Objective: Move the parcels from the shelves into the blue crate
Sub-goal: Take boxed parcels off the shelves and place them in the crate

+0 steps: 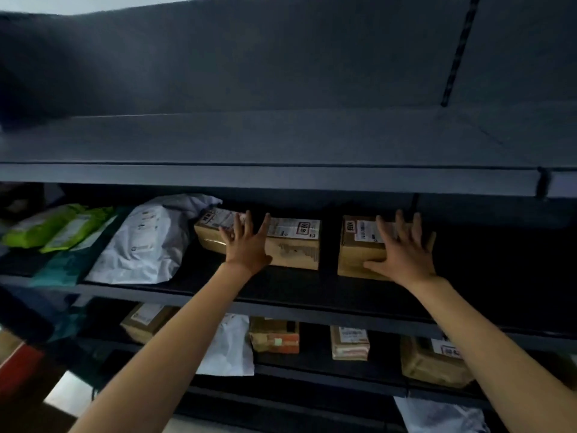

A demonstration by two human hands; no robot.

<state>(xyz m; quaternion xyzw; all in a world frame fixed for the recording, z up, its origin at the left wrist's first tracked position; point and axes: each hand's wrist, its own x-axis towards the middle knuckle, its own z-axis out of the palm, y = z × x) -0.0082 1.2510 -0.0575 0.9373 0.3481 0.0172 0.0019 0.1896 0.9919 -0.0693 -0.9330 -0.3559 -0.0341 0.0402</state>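
Note:
Two brown cardboard parcels sit side by side on the middle shelf [281, 289]. My left hand [246, 242] lies flat with fingers spread on the longer parcel [293, 245], over its left half. My right hand [401, 248] rests with spread fingers on the squarer parcel [356, 245] to the right, covering its right side. Neither hand has closed around its parcel. The blue crate is not in view.
A white poly mailer [143, 242], a teal bag [62, 267] and green packets [53, 228] lie at the left of the same shelf. The shelf below holds several brown boxes [274, 335] and a white mailer [231, 348]. The upper shelf board [281, 176] overhangs.

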